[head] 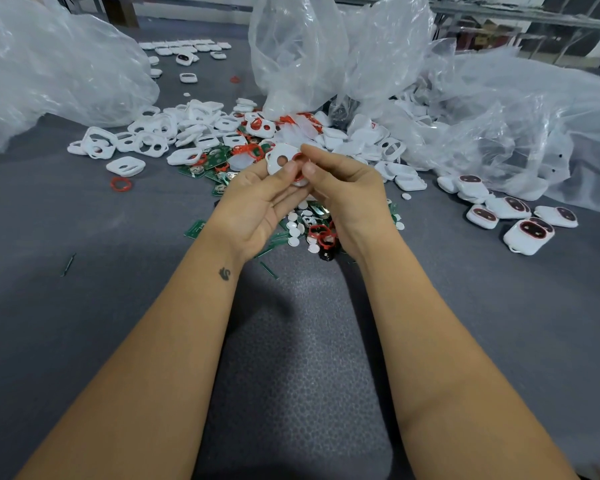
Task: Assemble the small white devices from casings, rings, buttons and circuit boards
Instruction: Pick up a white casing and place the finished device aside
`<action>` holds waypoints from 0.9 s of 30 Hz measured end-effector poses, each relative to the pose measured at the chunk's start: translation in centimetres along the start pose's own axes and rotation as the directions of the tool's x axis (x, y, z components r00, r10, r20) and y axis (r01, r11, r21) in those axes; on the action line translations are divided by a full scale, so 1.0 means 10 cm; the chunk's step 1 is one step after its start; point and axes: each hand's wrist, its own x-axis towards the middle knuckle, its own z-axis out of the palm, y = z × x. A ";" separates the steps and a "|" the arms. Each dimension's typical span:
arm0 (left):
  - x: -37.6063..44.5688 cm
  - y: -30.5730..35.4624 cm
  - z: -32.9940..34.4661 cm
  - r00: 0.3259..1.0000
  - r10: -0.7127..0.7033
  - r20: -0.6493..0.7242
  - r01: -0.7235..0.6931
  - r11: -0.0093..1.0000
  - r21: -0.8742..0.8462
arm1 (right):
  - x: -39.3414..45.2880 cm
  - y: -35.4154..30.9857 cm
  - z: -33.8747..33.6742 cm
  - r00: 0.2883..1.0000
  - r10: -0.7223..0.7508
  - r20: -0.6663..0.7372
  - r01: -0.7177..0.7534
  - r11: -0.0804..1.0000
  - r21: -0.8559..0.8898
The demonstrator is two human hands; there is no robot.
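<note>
**Two hands holding a white casing and red ring above the parts pile**

From my remote seat I see both bare hands raised together over the grey padded work table point(84, 306). The left hand point(257, 199) is curled, its thumb and fingers closed on a flat white plastic casing with a round hole point(280, 160), held tilted with its face towards the camera. The right hand point(347, 192) is also closed to a pinch: its thumb and forefinger meet at a thin red plastic ring point(298, 158) that lies against the casing's right-hand opening. Whether the ring is fully seated I cannot tell.

Directly beneath the hands lies a mixed heap: green rectangular circuit boards point(201, 168), small white round buttons point(294, 233) and further loose red rings point(321, 233). Behind it, to the left, spreads a pile of empty white casings with two openings point(146, 140). One stray red ring point(121, 184) lies apart on the table, left of the heap. To the right, near the table edge, rests a group of assembled white devices with dark red-rimmed windows point(529, 233). Crumpled clear plastic bags point(298, 46) stand at the back and on both sides.
</note>
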 end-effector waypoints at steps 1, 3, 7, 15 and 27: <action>0.00 0.00 0.00 1.000 -0.006 0.003 0.006 1.000 0.004 | 0.00 0.00 0.00 1.000 -0.008 -0.010 0.008 1.000 -0.002; 0.00 0.00 -0.01 1.000 -0.019 0.010 0.019 1.000 0.014 | 0.00 -0.01 0.01 0.999 -0.015 -0.033 0.014 1.000 -0.001; -0.01 0.00 -0.01 0.999 -0.038 0.006 0.038 0.999 0.022 | 0.00 -0.02 0.01 0.998 -0.011 -0.060 0.010 1.000 -0.028; -0.01 0.02 -0.02 0.992 -0.118 -0.044 0.113 0.989 -0.096 | -0.01 -0.02 0.03 0.996 -0.030 -0.090 0.016 0.989 -0.150; 0.02 0.02 -0.04 0.989 -0.111 -0.102 0.108 0.994 -0.035 | -0.05 -0.03 0.06 0.994 -0.099 -0.038 0.080 0.935 -0.347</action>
